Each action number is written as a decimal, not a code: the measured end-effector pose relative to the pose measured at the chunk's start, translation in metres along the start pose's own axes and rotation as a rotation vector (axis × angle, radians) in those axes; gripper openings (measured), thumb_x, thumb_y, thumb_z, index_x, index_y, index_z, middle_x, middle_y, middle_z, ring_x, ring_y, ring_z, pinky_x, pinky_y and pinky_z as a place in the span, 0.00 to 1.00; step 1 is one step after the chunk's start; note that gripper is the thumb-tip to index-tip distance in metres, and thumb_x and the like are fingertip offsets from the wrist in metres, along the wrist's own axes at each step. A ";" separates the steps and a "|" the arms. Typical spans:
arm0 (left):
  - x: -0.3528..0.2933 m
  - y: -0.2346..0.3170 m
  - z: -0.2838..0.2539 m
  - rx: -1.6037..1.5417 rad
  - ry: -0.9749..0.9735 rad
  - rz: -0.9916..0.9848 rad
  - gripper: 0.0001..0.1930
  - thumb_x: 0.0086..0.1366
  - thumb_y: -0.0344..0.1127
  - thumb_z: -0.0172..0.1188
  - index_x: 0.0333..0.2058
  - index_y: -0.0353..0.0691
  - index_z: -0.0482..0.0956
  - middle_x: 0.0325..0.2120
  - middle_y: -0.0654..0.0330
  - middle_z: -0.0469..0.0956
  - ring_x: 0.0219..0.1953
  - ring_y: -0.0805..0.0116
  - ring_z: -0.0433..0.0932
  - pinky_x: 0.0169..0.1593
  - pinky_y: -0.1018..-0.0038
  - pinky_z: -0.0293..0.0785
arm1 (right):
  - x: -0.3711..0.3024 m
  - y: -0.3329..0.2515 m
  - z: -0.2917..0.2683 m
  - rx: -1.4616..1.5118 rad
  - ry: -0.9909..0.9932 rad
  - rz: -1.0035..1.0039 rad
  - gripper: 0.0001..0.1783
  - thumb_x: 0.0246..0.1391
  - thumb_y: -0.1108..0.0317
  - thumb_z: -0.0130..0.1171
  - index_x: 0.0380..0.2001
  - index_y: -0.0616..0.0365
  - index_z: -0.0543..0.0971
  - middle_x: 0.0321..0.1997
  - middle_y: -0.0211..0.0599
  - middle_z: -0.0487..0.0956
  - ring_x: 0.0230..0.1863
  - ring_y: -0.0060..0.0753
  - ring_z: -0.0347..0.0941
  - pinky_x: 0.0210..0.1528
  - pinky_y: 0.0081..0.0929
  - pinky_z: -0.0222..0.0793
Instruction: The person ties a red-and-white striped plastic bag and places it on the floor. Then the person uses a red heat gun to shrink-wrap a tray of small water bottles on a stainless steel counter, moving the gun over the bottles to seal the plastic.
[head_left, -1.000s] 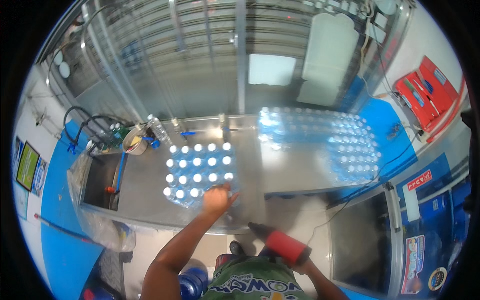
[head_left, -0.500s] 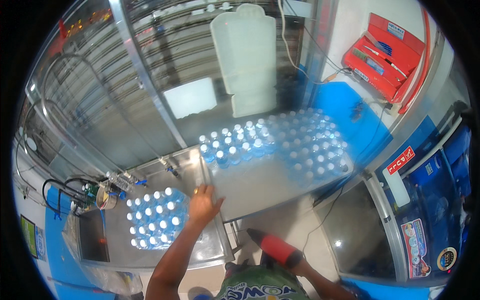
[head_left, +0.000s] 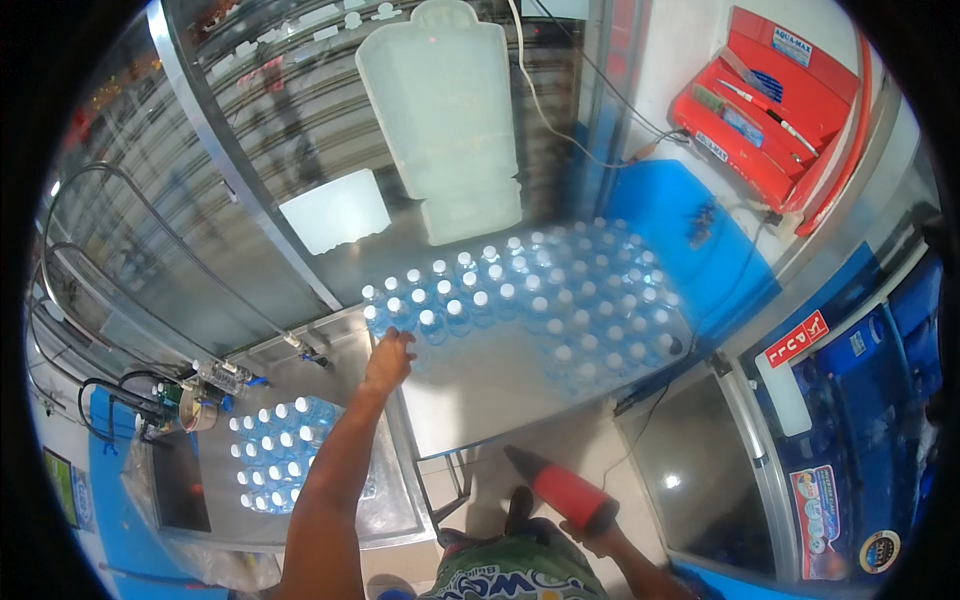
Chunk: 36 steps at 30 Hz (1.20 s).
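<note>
My left hand (head_left: 390, 362) reaches over the steel counter to the near left corner of a large group of clear water bottles (head_left: 455, 318) with white caps. Its fingers are bent and slightly apart beside the front bottles; I cannot make out whether they touch. Low in front of me, my right hand (head_left: 597, 541) is closed around a red hair dryer (head_left: 573, 494) with a black tapered nozzle, pointing up and left. A second block of capped bottles (head_left: 283, 447) stands in rows on the lower steel sink top, left of my left forearm.
Taps (head_left: 312, 357) and hoses line the sink top's back edge, near a sink basin (head_left: 180, 485). A glass window with metal framing (head_left: 235, 190) rises behind the counter. At right are a red wall holder (head_left: 765, 120), a dark cable (head_left: 655, 410) and a glass-doored cooler (head_left: 790, 400).
My left hand has moved from the counter's near left edge forward to the front bottles. The view has shifted slightly to the right. The hair dryer stays in my right hand.
</note>
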<state>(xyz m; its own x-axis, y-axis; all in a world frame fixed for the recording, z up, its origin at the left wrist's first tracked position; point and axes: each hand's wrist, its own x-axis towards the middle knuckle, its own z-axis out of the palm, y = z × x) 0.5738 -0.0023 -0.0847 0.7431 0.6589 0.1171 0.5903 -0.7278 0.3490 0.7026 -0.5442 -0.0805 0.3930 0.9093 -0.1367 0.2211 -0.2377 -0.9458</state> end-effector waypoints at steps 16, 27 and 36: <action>-0.231 0.060 -0.099 -0.351 0.079 0.047 0.15 0.60 0.30 0.75 0.46 0.38 0.87 0.39 0.49 0.81 0.32 0.51 0.84 0.40 0.58 0.80 | -0.006 -0.041 0.075 0.034 -0.218 0.040 0.15 0.63 0.56 0.71 0.43 0.55 0.81 0.24 0.26 0.76 0.23 0.24 0.74 0.27 0.29 0.70; -0.338 0.034 -0.125 -0.122 -0.045 -0.008 0.18 0.69 0.49 0.65 0.44 0.39 0.81 0.33 0.46 0.85 0.35 0.42 0.85 0.41 0.52 0.81 | -0.100 -0.053 0.141 0.264 -0.372 0.371 0.13 0.66 0.56 0.69 0.42 0.51 0.79 0.20 0.22 0.72 0.16 0.17 0.66 0.19 0.23 0.61; -0.405 -0.002 -0.137 -0.072 -0.020 -0.232 0.16 0.66 0.50 0.67 0.39 0.44 0.84 0.20 0.49 0.83 0.28 0.45 0.86 0.39 0.52 0.82 | -0.089 -0.046 0.190 -0.095 -0.527 -0.167 0.27 0.65 0.52 0.68 0.61 0.56 0.79 0.58 0.45 0.81 0.61 0.46 0.77 0.64 0.42 0.71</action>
<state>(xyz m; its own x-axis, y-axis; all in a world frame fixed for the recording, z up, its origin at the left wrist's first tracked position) 0.2288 -0.2417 -0.0058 0.5966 0.8025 0.0077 0.7226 -0.5413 0.4299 0.4878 -0.5492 -0.0808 -0.1477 0.9792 -0.1390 0.3309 -0.0835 -0.9400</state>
